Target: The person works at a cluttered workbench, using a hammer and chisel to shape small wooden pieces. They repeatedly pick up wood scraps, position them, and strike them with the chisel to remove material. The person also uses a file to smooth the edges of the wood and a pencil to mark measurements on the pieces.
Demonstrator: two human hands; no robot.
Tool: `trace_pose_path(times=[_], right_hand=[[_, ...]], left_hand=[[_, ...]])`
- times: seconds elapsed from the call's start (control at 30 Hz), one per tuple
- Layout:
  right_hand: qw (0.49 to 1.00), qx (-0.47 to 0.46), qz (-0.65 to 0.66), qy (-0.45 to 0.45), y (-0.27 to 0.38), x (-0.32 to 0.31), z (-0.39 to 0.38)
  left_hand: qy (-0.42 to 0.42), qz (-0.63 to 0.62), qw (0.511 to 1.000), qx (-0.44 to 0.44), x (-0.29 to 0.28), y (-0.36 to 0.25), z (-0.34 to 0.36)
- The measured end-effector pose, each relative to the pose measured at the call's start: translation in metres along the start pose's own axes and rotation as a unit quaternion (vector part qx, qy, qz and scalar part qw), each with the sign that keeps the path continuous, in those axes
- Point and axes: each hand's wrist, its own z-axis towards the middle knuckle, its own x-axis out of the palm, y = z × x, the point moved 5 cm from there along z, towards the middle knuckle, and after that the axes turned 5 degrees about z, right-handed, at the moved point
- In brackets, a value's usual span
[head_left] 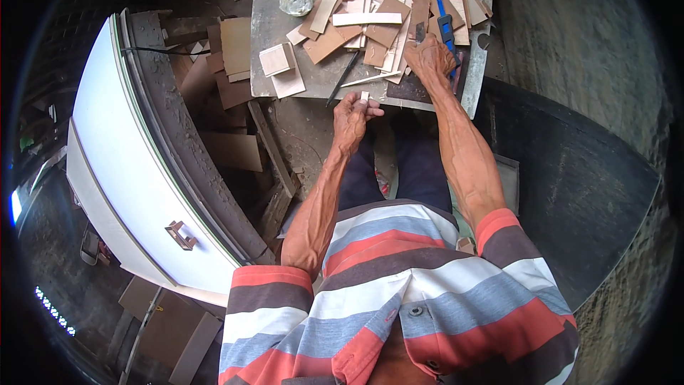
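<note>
- The striped shirt (399, 299) is filling the lower picture, nearest the camera, with both bare forearms running up and away from it toward the work
- The left hand (353, 117) is pinching a small pale wood piece (365, 97) in its fingers (368, 108), just off the near edge of the bench (267, 28); the piece is standing roughly upright, its long axis pointing away from the body
- The right hand (429, 57) is resting farther out, on the bench, fingers curled down onto the pile of wood offcuts (377, 14); whether it is gripping one of them I cannot tell
- So the held piece is lying nearer the body than the pile, which sits ahead of it and slightly to the right, and the right hand is the one nearer the pile
- A dark pencil-like stick (343, 77) is lying slanted on the bench just beyond the left hand, and a blue-handled tool (446, 25) is lying beside the right hand
- A clear round dish (295, 0) is sitting at the far left of the bench
- To the left a white panel with a small handle (128, 164) is leaning, with brown boards (231, 150) scattered on the dirt floor
</note>
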Motion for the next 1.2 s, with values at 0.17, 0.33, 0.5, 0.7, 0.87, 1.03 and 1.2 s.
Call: trace_pose_path(times=[0.17,0.33,0.5,0.7,0.87,1.03,1.2], right_hand=[[0.998,-0.039,0.026,-0.041,-0.005,-0.015,-0.017],[0.941,0.011,0.305,0.147,-0.023,0.000,-0.074],[0.983,-0.092,0.139,0.078,-0.041,0.036,-0.133],[0.978,-0.075,0.165,0.105,-0.045,0.056,-0.154],[0.983,-0.067,0.114,0.124,-0.049,0.065,-0.155],[0.983,-0.078,0.120,0.110,-0.045,0.057,-0.159],[0.982,-0.111,0.128,0.080,-0.046,0.063,-0.162]], left_hand=[[-0.008,0.005,0.998,-0.057,-0.004,0.008,0.003],[-0.017,0.061,0.995,-0.073,-0.002,0.018,0.012],[-0.027,0.129,0.988,-0.077,0.000,0.029,0.024],[-0.051,0.263,0.963,-0.038,0.005,0.022,0.025],[-0.074,0.458,0.878,0.115,0.006,0.014,0.026],[-0.053,0.345,0.937,0.010,0.009,0.018,0.030],[-0.057,0.354,0.933,0.019,0.007,0.020,0.034]])
